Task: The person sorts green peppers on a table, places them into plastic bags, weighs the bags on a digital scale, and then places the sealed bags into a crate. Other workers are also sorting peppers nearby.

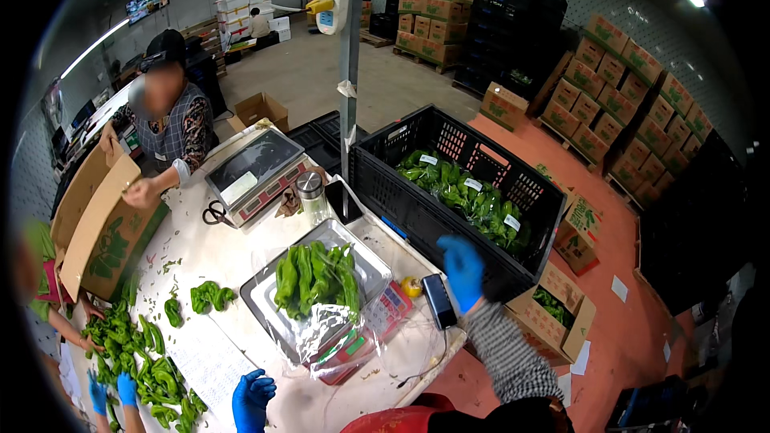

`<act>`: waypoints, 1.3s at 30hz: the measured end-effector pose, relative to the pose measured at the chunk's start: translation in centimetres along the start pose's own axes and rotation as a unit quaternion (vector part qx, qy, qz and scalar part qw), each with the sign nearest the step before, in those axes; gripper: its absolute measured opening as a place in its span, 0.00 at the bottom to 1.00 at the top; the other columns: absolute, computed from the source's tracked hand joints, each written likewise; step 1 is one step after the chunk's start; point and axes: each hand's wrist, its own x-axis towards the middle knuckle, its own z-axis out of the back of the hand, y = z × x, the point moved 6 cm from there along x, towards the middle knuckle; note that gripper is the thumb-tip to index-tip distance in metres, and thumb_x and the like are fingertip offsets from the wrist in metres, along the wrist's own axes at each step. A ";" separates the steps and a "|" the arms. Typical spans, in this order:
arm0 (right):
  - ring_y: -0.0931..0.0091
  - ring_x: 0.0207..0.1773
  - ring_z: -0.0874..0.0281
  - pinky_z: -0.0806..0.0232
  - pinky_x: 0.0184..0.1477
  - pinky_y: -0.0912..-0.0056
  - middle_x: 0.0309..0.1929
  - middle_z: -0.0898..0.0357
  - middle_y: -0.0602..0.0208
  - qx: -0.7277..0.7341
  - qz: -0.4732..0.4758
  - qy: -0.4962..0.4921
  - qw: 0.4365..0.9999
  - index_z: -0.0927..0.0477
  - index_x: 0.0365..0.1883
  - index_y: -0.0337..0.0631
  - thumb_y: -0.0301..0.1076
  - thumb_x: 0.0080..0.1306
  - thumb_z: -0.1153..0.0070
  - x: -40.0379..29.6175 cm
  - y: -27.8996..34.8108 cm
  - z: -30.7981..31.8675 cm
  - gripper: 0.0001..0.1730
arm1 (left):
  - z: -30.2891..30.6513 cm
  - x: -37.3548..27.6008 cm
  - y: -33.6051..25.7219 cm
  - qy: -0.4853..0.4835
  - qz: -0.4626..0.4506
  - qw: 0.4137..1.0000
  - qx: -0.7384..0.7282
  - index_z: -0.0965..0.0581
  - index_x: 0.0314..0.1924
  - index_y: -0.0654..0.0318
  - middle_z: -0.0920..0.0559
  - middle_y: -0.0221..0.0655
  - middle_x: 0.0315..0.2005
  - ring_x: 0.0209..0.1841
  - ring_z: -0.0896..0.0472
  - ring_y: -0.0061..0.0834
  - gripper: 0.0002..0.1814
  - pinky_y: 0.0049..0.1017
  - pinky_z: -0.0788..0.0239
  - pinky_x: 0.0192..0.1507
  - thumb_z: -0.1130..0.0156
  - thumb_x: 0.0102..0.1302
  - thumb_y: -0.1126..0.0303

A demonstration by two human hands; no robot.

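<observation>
My right hand (463, 270), in a blue glove, is held at the near rim of a black plastic crate (385, 204) with bagged green peppers (475, 192) inside; I see nothing in its grasp. Low in the picture, my left hand (252, 398), also blue-gloved, has its fingers curled beside a handwritten sheet (210, 361); whether it holds anything cannot be told. Between the hands, a clear plastic bag of long green peppers (316, 276) lies on the metal tray (258, 294) of a red digital scale (343, 355). A black phone-like device (440, 302) and a yellow round object (411, 287) are right of the scale.
Loose green peppers (162, 379) cover the table's left side, where another person's blue-gloved hands (114, 391) work. A co-worker (174, 114) tips a cardboard box (114, 246). Near the metal post (351, 60) stand a second scale (255, 174), scissors (215, 213) and a glass jar (313, 198).
</observation>
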 end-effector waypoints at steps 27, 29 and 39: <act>0.49 0.83 0.60 0.60 0.80 0.51 0.82 0.61 0.41 -0.152 -0.054 0.367 0.916 0.51 0.80 0.36 0.32 0.68 0.44 -33.3 7.9 -15.9 0.46 | 19.4 -12.4 2.0 -0.231 -0.030 0.959 0.161 0.20 0.54 0.66 0.15 0.34 0.38 0.38 0.18 0.21 0.17 0.23 0.26 0.44 0.42 0.76 0.60; 0.49 0.84 0.61 0.60 0.81 0.51 0.83 0.62 0.40 -0.146 -0.063 0.369 0.916 0.52 0.80 0.35 0.33 0.68 0.44 -33.2 8.2 -15.9 0.47 | 20.3 -12.2 2.3 -0.256 -0.065 0.951 0.161 0.19 0.52 0.66 0.15 0.33 0.38 0.38 0.18 0.21 0.15 0.23 0.27 0.42 0.41 0.75 0.62; 0.50 0.84 0.63 0.66 0.81 0.49 0.81 0.58 0.37 -0.452 -0.027 0.383 0.805 0.51 0.77 0.23 0.49 0.76 0.55 -37.1 5.2 -18.3 0.44 | 23.6 -7.6 0.9 -0.336 -0.069 0.905 0.251 0.22 0.45 0.68 0.17 0.34 0.33 0.31 0.20 0.21 0.19 0.24 0.25 0.36 0.30 0.67 0.59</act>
